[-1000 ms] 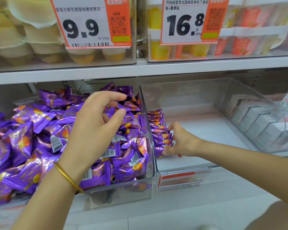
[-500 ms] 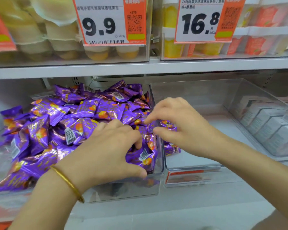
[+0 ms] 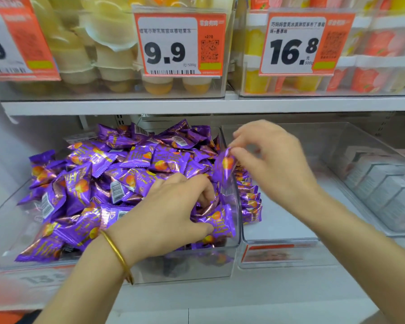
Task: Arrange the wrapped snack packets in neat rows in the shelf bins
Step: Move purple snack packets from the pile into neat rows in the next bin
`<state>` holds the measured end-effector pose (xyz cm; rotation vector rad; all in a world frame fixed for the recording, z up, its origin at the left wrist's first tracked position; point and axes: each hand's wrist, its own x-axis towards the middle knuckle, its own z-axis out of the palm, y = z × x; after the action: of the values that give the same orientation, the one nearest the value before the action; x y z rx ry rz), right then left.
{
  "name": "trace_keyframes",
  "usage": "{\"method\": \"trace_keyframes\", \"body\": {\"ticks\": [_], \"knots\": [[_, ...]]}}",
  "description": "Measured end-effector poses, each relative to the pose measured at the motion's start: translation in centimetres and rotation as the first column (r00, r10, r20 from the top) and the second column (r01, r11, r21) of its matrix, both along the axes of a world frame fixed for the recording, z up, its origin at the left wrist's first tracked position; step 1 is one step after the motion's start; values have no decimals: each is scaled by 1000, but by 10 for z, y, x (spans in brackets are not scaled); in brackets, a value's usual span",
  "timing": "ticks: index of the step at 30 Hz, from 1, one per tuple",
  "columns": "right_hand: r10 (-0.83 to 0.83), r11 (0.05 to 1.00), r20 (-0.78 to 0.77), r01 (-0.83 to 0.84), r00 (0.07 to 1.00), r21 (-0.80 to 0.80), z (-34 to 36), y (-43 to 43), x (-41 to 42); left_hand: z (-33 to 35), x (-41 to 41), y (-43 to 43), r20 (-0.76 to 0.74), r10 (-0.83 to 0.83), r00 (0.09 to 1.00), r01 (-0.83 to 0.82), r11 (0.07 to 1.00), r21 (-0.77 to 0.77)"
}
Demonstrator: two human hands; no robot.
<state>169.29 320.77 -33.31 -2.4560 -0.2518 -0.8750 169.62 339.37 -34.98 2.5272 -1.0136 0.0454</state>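
A heap of purple wrapped snack packets fills the clear left bin. My left hand, with a gold bangle on its wrist, presses down into the heap at the bin's front right corner, fingers curled around packets. My right hand hovers over the wall between the two bins and pinches one purple packet by its top edge. A short upright row of the same packets stands along the left wall of the clear right bin.
A third clear bin with white boxes sits at the right. The upper shelf edge runs close above, carrying jelly cups and two orange price tags. The lower shelf lip lies in front.
My right hand has risen out of the heap with one purple packet pinched in its fingers. My left hand stays dug into the front right of the left bin. The camera moved closer.
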Motion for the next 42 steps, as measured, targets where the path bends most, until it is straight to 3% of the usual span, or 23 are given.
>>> {"method": "trace_keyframes", "body": {"ticks": [3, 6, 9, 13, 18, 22, 25, 30, 38, 42], "knots": [[30, 931, -90, 6, 995, 366, 3, -11, -6, 3, 1, -2, -72, 9, 997, -14, 997, -77], [65, 811, -145, 32, 987, 585, -5, -18, -8, -2, 1, -5, 24, -6, 1000, 5, 999, 43], [24, 760, -222, 126, 975, 638, -14, -23, -9, -7, -1, -11, 101, -29, 995, 9, 982, 187], [101, 688, -312, 160, 945, 708, -23, -25, -8, -11, -1, -14, 129, -34, 991, 3, 972, 236], [273, 543, -361, 167, 892, 823, -27, -30, -10, -7, 7, -9, 27, -11, 1000, 11, 1000, 8], [496, 281, -308, 186, 812, 941, -27, -34, -11, 1, 11, -6, -157, 36, 987, -71, 971, -227], [607, 236, -247, 125, 755, 964, -29, -34, -12, 2, 13, -8, -203, 18, 979, -82, 947, -310], [646, 133, -117, 39, 754, 990, -27, -33, -15, 4, 15, -11, -210, 61, 976, -159, 855, -493], [663, 261, -9, -220, 748, 940, -30, -29, -15, 5, 14, -22, -299, -58, 953, -157, 747, -646], [611, 417, -36, -283, 790, 863, -26, -23, -20, 8, 11, -29, -392, -174, 903, -163, 706, -689]]}}
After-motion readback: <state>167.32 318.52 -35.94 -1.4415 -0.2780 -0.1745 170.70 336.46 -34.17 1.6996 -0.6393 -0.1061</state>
